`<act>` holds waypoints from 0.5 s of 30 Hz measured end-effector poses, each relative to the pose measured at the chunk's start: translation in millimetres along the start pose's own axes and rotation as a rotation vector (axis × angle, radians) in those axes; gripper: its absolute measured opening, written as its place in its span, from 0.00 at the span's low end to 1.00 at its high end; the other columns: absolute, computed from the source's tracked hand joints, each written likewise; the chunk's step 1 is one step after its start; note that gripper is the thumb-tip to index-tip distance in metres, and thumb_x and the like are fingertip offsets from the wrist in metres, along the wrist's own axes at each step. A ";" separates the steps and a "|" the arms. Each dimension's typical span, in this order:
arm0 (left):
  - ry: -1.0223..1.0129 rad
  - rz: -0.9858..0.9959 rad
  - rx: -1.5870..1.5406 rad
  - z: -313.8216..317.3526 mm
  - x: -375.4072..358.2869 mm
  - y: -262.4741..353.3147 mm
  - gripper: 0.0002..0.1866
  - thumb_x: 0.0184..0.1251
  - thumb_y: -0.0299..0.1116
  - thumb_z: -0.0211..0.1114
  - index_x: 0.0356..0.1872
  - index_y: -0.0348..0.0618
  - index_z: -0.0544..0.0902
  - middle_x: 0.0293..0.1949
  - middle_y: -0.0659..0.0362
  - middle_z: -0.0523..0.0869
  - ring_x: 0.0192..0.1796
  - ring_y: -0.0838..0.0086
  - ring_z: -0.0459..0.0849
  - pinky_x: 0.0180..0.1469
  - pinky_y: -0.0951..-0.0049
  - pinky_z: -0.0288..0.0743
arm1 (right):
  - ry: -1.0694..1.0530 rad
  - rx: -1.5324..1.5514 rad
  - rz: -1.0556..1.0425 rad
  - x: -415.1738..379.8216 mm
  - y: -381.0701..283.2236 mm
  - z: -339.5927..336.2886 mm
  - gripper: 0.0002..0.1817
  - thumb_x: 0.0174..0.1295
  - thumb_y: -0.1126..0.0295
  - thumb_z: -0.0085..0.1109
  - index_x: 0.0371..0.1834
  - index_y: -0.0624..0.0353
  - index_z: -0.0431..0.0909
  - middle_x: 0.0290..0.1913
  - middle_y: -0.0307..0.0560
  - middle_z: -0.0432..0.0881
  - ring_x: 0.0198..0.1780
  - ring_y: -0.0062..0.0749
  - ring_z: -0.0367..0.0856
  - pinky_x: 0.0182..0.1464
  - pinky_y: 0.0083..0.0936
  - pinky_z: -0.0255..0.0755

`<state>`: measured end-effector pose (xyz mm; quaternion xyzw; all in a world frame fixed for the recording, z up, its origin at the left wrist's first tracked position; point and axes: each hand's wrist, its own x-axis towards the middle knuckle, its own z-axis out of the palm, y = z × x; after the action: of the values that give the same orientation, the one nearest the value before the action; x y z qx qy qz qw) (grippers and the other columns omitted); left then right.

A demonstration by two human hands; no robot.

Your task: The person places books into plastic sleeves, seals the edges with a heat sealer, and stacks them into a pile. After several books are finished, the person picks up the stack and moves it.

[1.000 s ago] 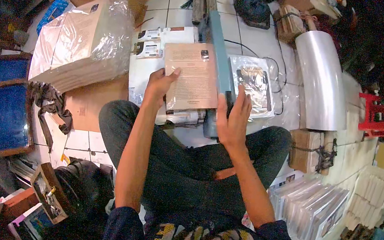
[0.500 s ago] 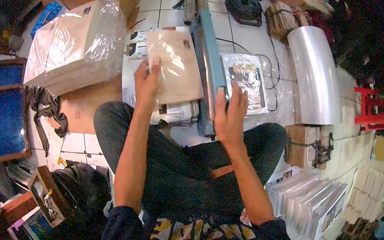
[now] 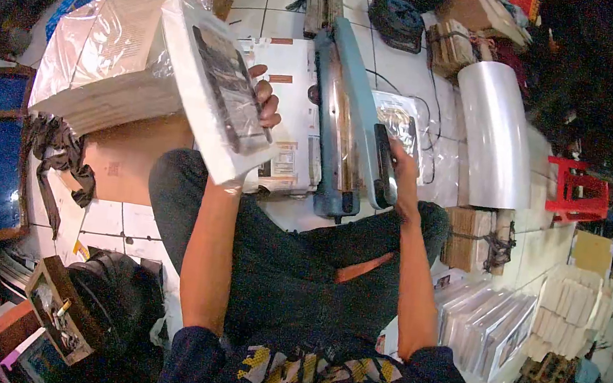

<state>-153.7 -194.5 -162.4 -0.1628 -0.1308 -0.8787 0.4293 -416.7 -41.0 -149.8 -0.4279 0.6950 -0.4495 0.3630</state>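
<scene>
My left hand (image 3: 265, 102) is closed around a thick book (image 3: 217, 77) in clear plastic film, tilted up on the left with a dark picture on its cover. The thumb side is partly hidden behind the book. On the right, my right hand (image 3: 405, 174) grips the black handle of the blue sealing arm (image 3: 362, 83). That arm is swung up and apart from the base of the heat sealer (image 3: 340, 150). Printed sheets or packs (image 3: 283, 74) lie left of the sealer. Another film-wrapped book (image 3: 401, 119) lies behind the arm, partly covered.
A large plastic-wrapped stack (image 3: 103, 36) stands at left. To the right are a roll of clear film (image 3: 494, 130), a tied bundle (image 3: 467, 238), a row of wrapped books (image 3: 486, 321) and a red stool (image 3: 576, 190). A cable crosses the tiled floor.
The book has moved left and been lifted and tilted, showing its cover and edge. My right hand has raised the sealer's arm to the right, opening it from its base.
</scene>
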 end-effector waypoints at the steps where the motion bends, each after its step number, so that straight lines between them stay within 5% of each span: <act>1: 0.015 0.011 -0.001 0.0 -1.1 -1.1 0.33 0.69 0.49 0.53 0.67 0.33 0.63 0.40 0.51 0.74 0.36 0.64 0.71 0.37 0.68 0.66 | 0.042 -0.164 -0.029 8.6 -4.2 1.6 0.14 0.61 0.74 0.51 0.48 0.63 0.80 0.39 0.52 0.85 0.41 0.36 0.84 0.43 0.31 0.76; 4: 0.033 0.021 0.008 -7.4 -1.9 -2.3 0.34 0.69 0.49 0.52 0.67 0.33 0.62 0.40 0.51 0.74 0.35 0.64 0.71 0.37 0.68 0.66 | -0.065 -0.539 -0.151 48.1 -4.7 4.4 0.12 0.60 0.68 0.52 0.38 0.66 0.81 0.30 0.55 0.84 0.33 0.39 0.84 0.37 0.34 0.74; 8: 0.081 0.015 -0.012 0.5 1.0 -9.1 0.35 0.69 0.51 0.50 0.67 0.31 0.62 0.40 0.50 0.74 0.35 0.66 0.70 0.35 0.70 0.65 | -0.096 -0.537 -0.192 75.7 16.8 6.8 0.13 0.58 0.65 0.52 0.30 0.66 0.81 0.27 0.60 0.82 0.31 0.45 0.84 0.33 0.37 0.71; 9: 0.084 0.007 -0.001 10.4 3.0 -12.5 0.36 0.70 0.52 0.49 0.66 0.28 0.59 0.37 0.54 0.66 0.33 0.69 0.67 0.33 0.71 0.66 | -0.079 -0.400 -0.295 80.8 8.5 6.2 0.11 0.55 0.67 0.56 0.30 0.65 0.82 0.28 0.61 0.82 0.30 0.43 0.84 0.34 0.34 0.73; 10: 0.102 -0.026 0.036 15.5 4.8 -12.4 0.40 0.69 0.55 0.49 0.67 0.28 0.58 0.36 0.54 0.66 0.31 0.69 0.67 0.29 0.71 0.66 | -0.047 -0.578 -0.370 78.7 -2.3 -7.9 0.09 0.53 0.70 0.59 0.32 0.64 0.84 0.30 0.56 0.85 0.31 0.36 0.85 0.36 0.30 0.76; 12: 0.030 -0.084 0.015 20.1 8.2 -14.0 0.43 0.67 0.57 0.49 0.68 0.26 0.56 0.35 0.53 0.68 0.28 0.68 0.67 0.26 0.71 0.65 | 0.146 -0.269 -0.200 88.2 16.9 -41.3 0.09 0.55 0.69 0.63 0.34 0.62 0.86 0.29 0.45 0.87 0.31 0.25 0.84 0.37 0.24 0.77; 13: 0.096 -0.108 -0.019 23.6 7.0 -15.2 0.43 0.66 0.59 0.49 0.69 0.30 0.55 0.33 0.52 0.70 0.27 0.67 0.69 0.24 0.67 0.64 | 0.137 -0.192 -0.070 87.2 11.7 -66.6 0.17 0.56 0.69 0.66 0.46 0.68 0.81 0.36 0.48 0.86 0.35 0.30 0.82 0.40 0.22 0.76; 14: 0.115 -0.115 -0.008 23.4 8.8 -16.8 0.42 0.67 0.58 0.49 0.69 0.30 0.56 0.34 0.52 0.70 0.27 0.67 0.69 0.25 0.67 0.65 | 0.157 -0.187 -0.065 80.6 5.0 -71.0 0.17 0.56 0.69 0.66 0.46 0.68 0.81 0.36 0.48 0.86 0.35 0.30 0.82 0.40 0.22 0.76; 15: 0.144 -0.127 0.027 25.5 8.7 -21.1 0.41 0.67 0.58 0.50 0.68 0.30 0.57 0.34 0.52 0.71 0.28 0.67 0.70 0.25 0.67 0.65 | 0.390 -0.429 -0.154 68.0 -4.2 -81.4 0.24 0.56 0.65 0.68 0.53 0.68 0.77 0.43 0.52 0.84 0.43 0.35 0.82 0.45 0.26 0.76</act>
<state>-171.1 -178.6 -137.6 -0.0850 -0.1213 -0.9118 0.3830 -513.1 -79.0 -127.0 -0.4517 0.7962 -0.3925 0.0887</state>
